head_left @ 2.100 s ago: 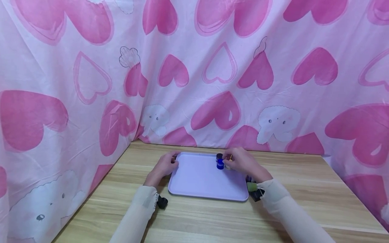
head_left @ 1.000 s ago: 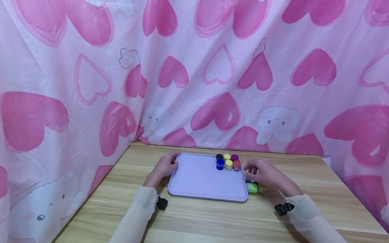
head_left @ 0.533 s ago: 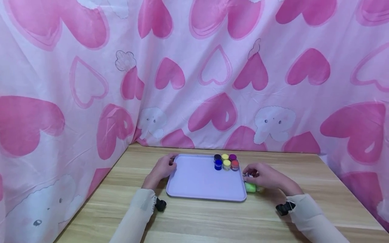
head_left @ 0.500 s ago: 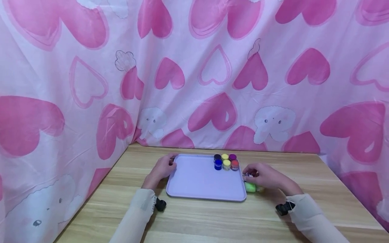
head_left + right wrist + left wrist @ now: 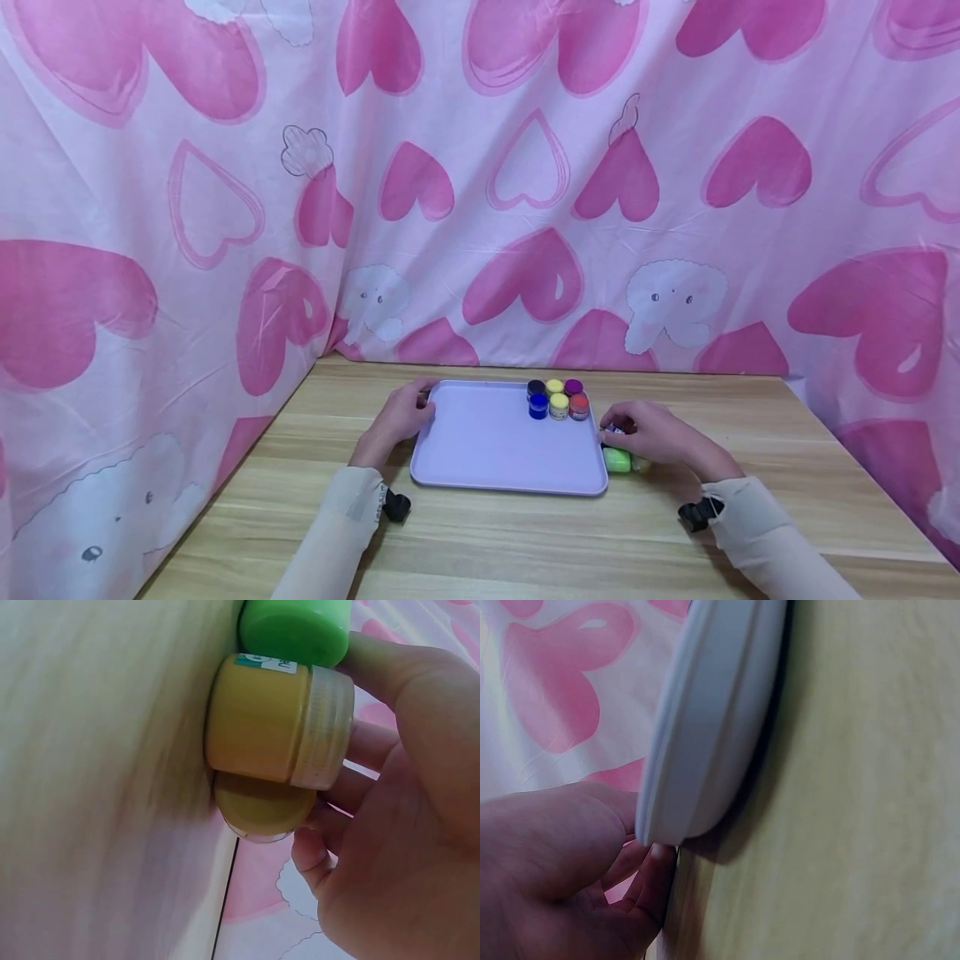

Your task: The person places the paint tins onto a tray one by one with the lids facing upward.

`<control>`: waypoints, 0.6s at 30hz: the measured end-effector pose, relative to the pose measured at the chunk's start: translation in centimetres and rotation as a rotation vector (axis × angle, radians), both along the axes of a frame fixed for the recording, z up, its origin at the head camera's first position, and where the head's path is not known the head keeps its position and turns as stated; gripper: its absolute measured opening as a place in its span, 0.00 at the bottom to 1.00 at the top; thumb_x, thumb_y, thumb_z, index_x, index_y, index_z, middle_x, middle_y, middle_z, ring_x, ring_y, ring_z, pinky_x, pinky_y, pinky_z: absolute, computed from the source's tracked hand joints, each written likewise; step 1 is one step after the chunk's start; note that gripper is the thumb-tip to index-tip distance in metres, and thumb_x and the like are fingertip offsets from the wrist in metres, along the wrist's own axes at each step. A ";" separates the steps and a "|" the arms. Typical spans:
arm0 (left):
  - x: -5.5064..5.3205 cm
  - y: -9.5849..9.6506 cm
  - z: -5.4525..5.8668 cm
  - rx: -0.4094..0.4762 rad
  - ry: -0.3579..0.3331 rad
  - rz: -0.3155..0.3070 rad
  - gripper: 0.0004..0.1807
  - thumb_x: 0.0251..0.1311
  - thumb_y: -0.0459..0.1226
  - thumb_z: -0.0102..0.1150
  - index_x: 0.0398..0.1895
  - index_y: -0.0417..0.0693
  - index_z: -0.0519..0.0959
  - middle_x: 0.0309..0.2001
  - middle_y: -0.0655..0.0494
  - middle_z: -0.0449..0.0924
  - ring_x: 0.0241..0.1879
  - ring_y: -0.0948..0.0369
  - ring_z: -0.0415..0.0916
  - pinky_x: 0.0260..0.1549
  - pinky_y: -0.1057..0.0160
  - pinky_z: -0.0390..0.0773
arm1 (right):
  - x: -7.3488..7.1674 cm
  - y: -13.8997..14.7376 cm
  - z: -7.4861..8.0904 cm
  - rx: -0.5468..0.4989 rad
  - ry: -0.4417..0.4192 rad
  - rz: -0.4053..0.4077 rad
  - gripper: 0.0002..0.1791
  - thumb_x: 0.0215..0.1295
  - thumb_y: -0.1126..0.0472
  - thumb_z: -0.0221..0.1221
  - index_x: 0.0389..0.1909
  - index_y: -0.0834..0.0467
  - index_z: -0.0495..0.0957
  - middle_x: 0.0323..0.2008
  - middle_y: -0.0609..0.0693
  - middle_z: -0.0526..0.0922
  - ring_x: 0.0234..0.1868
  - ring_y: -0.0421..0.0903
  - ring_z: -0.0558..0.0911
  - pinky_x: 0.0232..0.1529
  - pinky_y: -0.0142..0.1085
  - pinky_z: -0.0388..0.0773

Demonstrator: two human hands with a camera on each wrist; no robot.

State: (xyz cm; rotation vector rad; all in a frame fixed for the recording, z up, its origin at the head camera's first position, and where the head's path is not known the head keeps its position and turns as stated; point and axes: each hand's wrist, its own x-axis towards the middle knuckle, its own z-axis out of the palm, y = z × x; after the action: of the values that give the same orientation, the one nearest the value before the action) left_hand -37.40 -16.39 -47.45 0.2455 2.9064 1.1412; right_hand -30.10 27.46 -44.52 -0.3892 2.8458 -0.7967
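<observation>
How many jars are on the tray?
6. Far row, left to right: black jar, yellow jar, purple jar; near row: blue jar, second yellow jar, red jar.

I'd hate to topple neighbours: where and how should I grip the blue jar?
Probably pinch the blue jar by its round top, from above and near left: it stands upright, the dark jar close behind, a yellow jar at right.
</observation>
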 end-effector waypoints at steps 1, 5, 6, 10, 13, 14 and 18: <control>0.0 0.0 0.0 0.002 -0.004 0.003 0.28 0.76 0.32 0.59 0.77 0.48 0.74 0.73 0.43 0.78 0.66 0.46 0.81 0.70 0.44 0.82 | 0.0 0.0 0.0 -0.003 -0.001 -0.003 0.15 0.72 0.47 0.70 0.53 0.49 0.89 0.41 0.43 0.87 0.43 0.45 0.79 0.48 0.38 0.82; 0.0 0.1 0.0 0.008 -0.016 0.010 0.28 0.76 0.32 0.59 0.77 0.49 0.74 0.74 0.43 0.78 0.66 0.47 0.81 0.70 0.44 0.82 | 0.1 -0.1 0.0 -0.020 -0.004 -0.025 0.15 0.71 0.47 0.71 0.52 0.50 0.89 0.41 0.44 0.87 0.43 0.46 0.80 0.48 0.39 0.83; 0.0 0.1 0.1 0.008 -0.017 0.011 0.28 0.76 0.32 0.59 0.78 0.49 0.74 0.74 0.43 0.78 0.66 0.47 0.81 0.70 0.44 0.82 | 0.1 -0.1 0.1 -0.026 -0.005 -0.032 0.15 0.71 0.47 0.71 0.51 0.50 0.89 0.41 0.44 0.87 0.43 0.46 0.80 0.48 0.39 0.83; 0.0 0.2 0.1 0.010 -0.026 0.014 0.28 0.77 0.33 0.59 0.78 0.50 0.73 0.74 0.44 0.77 0.66 0.47 0.81 0.70 0.45 0.82 | 0.1 -0.1 0.3 -0.044 0.006 -0.052 0.14 0.71 0.47 0.72 0.50 0.50 0.88 0.41 0.44 0.86 0.43 0.46 0.80 0.47 0.37 0.83; -0.1 0.2 0.0 0.004 -0.019 0.008 0.28 0.76 0.33 0.60 0.78 0.49 0.74 0.74 0.44 0.77 0.66 0.47 0.81 0.70 0.45 0.82 | 0.0 -0.2 0.4 -0.049 0.015 -0.059 0.15 0.71 0.46 0.71 0.52 0.49 0.87 0.41 0.45 0.86 0.44 0.46 0.80 0.46 0.35 0.83; -0.1 0.2 0.0 0.003 -0.018 0.007 0.28 0.76 0.33 0.59 0.78 0.49 0.74 0.74 0.44 0.77 0.66 0.47 0.81 0.70 0.45 0.82 | 0.0 -0.2 0.4 -0.049 0.019 -0.058 0.15 0.71 0.46 0.71 0.52 0.49 0.87 0.42 0.44 0.86 0.44 0.45 0.80 0.46 0.34 0.83; -0.1 0.1 0.0 0.002 -0.018 0.006 0.28 0.76 0.33 0.59 0.78 0.49 0.73 0.74 0.43 0.77 0.67 0.46 0.81 0.70 0.44 0.82 | 0.0 -0.3 0.5 -0.052 0.024 -0.060 0.17 0.72 0.46 0.70 0.55 0.51 0.87 0.42 0.45 0.86 0.44 0.46 0.80 0.44 0.35 0.83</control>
State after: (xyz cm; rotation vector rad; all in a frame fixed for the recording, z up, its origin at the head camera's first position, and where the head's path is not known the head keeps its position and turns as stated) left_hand -37.53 -16.24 -47.49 0.2248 2.8922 1.1415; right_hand -30.10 27.20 -43.97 -0.3235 2.8766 -0.8845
